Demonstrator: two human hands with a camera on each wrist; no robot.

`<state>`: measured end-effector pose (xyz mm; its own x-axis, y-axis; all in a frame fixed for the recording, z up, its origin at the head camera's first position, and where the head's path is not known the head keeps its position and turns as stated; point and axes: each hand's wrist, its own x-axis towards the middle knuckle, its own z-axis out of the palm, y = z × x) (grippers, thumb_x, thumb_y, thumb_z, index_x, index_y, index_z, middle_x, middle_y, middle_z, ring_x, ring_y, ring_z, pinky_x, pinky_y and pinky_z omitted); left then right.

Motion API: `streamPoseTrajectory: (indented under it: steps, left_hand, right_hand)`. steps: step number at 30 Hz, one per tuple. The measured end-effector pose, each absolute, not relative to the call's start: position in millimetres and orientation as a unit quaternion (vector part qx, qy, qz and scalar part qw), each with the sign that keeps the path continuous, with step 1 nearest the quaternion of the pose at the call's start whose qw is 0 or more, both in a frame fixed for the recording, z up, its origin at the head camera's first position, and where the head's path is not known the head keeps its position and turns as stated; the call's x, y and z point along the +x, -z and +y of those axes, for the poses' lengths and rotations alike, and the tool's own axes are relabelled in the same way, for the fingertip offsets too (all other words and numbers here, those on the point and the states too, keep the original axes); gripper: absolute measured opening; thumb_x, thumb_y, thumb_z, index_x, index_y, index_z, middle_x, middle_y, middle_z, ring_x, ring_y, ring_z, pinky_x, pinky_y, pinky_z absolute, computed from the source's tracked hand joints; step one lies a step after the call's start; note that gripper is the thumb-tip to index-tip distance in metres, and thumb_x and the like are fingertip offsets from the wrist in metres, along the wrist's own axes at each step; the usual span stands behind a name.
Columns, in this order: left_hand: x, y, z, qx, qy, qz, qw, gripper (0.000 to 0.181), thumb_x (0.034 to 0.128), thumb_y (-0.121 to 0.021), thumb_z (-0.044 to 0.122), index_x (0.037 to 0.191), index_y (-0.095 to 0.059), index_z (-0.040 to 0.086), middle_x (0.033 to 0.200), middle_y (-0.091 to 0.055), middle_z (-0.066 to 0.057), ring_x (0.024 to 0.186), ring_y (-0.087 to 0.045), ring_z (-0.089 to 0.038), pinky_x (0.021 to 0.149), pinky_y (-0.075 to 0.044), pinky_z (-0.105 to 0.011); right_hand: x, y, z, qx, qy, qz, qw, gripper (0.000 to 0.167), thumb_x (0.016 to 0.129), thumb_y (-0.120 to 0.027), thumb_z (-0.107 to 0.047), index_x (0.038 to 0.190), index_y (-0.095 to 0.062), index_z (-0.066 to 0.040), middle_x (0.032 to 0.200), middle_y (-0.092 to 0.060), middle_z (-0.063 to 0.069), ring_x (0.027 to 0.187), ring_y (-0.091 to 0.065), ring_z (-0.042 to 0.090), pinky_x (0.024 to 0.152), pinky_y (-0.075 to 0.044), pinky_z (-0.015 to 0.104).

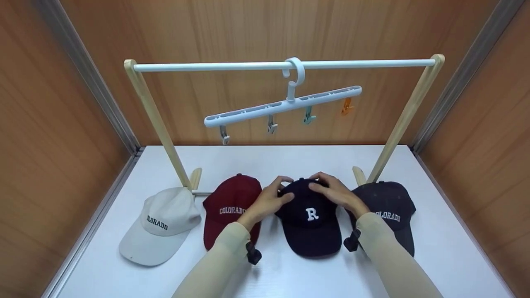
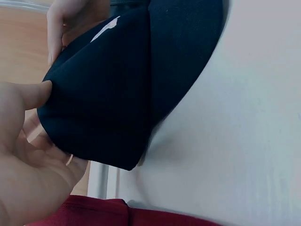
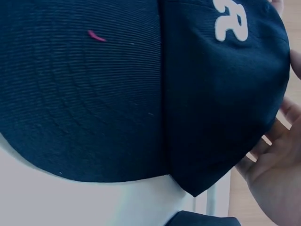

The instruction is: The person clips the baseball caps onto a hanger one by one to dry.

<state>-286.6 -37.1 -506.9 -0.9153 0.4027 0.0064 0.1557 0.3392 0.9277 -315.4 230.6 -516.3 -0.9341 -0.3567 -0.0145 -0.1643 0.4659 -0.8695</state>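
A navy cap (image 1: 310, 234) with a white letter R lies on the white table, its brim toward the front. My left hand (image 1: 271, 200) grips the crown's left side; in the left wrist view the thumb of the left hand (image 2: 33, 155) lies on the navy cloth (image 2: 103, 103) and the other fingers go behind the edge. On the crown's right side is my right hand (image 1: 337, 192), thumb on top. The right wrist view shows the right hand (image 3: 277, 160) with fingers curled behind the navy cap (image 3: 221, 103).
A white cap (image 1: 165, 215) and a red cap (image 1: 232, 196) lie to the left, a dark grey cap (image 1: 389, 203) to the right. Above, a pale blue hanger (image 1: 281, 106) with several clips hangs tilted from the rack's white rod (image 1: 207, 67). Wooden posts (image 1: 157, 120) stand either side.
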Motion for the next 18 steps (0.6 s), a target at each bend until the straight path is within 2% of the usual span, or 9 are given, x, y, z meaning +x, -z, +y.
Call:
streamPoseTrajectory:
  steps: [4,11,18]
  left_hand:
    - [-285.1,504.9,-36.6,0.170,-0.562,0.800,0.124,0.039,0.1054,-0.068,0.026,0.143,-0.057,0.025,0.114,-0.067,-0.007,0.104,-0.066,-0.023,0.098,-0.052,-0.047]
    - [-286.1,502.8,-30.3,0.170,-0.573,0.793,0.114,0.039,0.1073,-0.064,0.038,0.144,-0.059,0.025,0.110,-0.064,-0.006,0.101,-0.063,-0.021,0.094,-0.051,-0.043]
    - [-284.2,496.8,-26.4,0.190,-0.591,0.777,0.101,0.033,0.1063,-0.066,0.033,0.139,-0.062,0.032,0.107,-0.064,-0.004,0.097,-0.063,-0.020,0.088,-0.052,-0.039]
  right_hand:
    - [-314.3,510.1,233.4,-0.171,0.497,0.846,0.090,0.036,0.106,-0.066,-0.040,0.130,-0.066,-0.014,0.124,-0.068,0.008,0.113,-0.061,0.025,0.103,-0.044,0.045]
    - [-312.5,496.5,239.1,-0.202,0.510,0.832,0.082,0.032,0.105,-0.069,-0.032,0.127,-0.066,-0.010,0.117,-0.069,0.010,0.107,-0.063,0.026,0.098,-0.047,0.044]
    - [-309.5,485.4,247.4,-0.225,0.515,0.823,0.080,0.027,0.104,-0.071,-0.025,0.123,-0.064,-0.007,0.106,-0.071,0.008,0.098,-0.066,0.024,0.090,-0.052,0.038]
